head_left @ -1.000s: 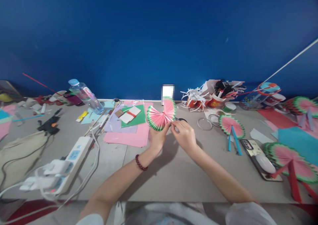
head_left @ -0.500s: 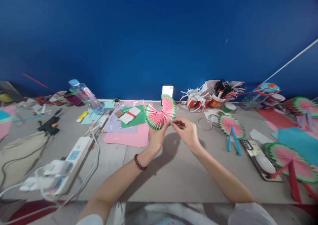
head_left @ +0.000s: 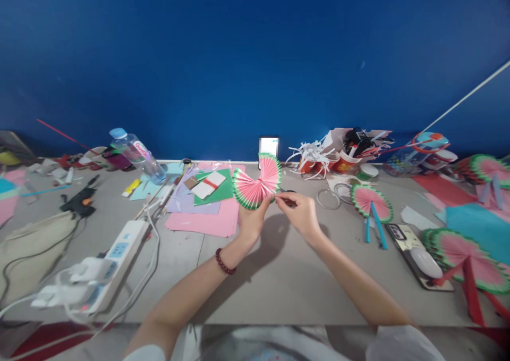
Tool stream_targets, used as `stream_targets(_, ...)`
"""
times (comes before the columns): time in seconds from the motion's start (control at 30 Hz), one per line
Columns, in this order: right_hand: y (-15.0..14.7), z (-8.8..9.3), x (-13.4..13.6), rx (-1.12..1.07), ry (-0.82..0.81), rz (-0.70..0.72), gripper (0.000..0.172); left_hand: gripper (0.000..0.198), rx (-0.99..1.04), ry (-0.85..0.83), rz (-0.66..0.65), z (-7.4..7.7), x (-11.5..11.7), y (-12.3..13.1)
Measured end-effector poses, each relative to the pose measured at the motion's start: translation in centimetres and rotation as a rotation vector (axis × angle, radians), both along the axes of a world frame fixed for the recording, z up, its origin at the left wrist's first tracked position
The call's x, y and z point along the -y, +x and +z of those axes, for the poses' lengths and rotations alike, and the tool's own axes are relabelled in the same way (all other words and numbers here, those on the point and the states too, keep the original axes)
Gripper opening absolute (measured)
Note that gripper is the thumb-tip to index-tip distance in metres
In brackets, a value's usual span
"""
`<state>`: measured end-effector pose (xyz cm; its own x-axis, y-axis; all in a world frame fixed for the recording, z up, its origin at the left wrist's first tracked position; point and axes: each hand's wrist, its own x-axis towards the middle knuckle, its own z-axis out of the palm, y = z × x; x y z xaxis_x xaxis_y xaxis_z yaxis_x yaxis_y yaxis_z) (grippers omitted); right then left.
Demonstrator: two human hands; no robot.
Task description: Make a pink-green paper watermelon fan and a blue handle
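A pleated pink paper fan [head_left: 251,192] with a green edge is held up over the middle of the table. Its folds spread most of the way round, leaving a gap at the upper left. My left hand [head_left: 254,220] grips its lower edge, the thumb lying on the pleats. My right hand [head_left: 298,212] is closed in a pinch at the fan's lower right edge. Its fingertips touch or nearly touch the paper there; whether anything small is between them is hidden.
To the right lie finished-looking fans [head_left: 372,202] with stick handles, and a phone [head_left: 414,260] under a white mouse [head_left: 425,262]. Coloured paper [head_left: 203,221], a power strip [head_left: 119,254], a glue gun [head_left: 81,201] and a bottle [head_left: 137,153] are on the left. Cups [head_left: 346,161] stand behind.
Almost nothing differs. Both hands and the fan stay in place, with at most a tiny shift of the right fingertips at the fan's edge.
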<state>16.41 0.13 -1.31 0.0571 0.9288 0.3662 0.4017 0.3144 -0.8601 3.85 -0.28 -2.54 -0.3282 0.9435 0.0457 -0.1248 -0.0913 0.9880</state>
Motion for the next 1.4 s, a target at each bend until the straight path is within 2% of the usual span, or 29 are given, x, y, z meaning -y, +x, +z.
stream_targets(0.13,-0.1,-0.3,0.0,0.052,0.050,-0.023,0.015,0.040,-0.002,-0.006,0.013,-0.1,0.1,0.2)
stream_targets(0.33,-0.5,-0.9,0.1,0.162,0.227,-0.063,0.014,0.039,0.025,-0.001,-0.011,0.3,0.4,0.4)
stream_targets(0.47,-0.5,-1.0,0.0,0.175,0.255,-0.068,0.014,0.037,0.033,0.000,-0.017,0.4,0.4,0.4)
stream_targets(0.57,-0.3,-0.8,-0.1,0.152,0.225,-0.050,0.014,0.040,0.043,-0.004,-0.005,0.0,0.1,0.4)
stream_targets(0.73,0.1,-0.5,-0.2,0.018,0.052,0.028,0.014,0.040,0.056,0.004,0.015,-0.4,-0.1,0.1)
stream_targets(0.83,0.1,-0.6,-0.1,0.030,0.081,0.012,0.012,0.038,0.053,0.023,0.010,-0.1,0.2,0.2)
stream_targets(1.1,-0.3,-1.1,0.0,0.163,0.279,-0.055,0.014,0.034,0.060,0.033,-0.034,1.1,0.7,0.8)
stream_targets(1.4,0.3,-0.5,-0.1,0.076,0.104,0.024,0.014,0.037,0.016,0.018,0.015,0.3,0.4,0.4)
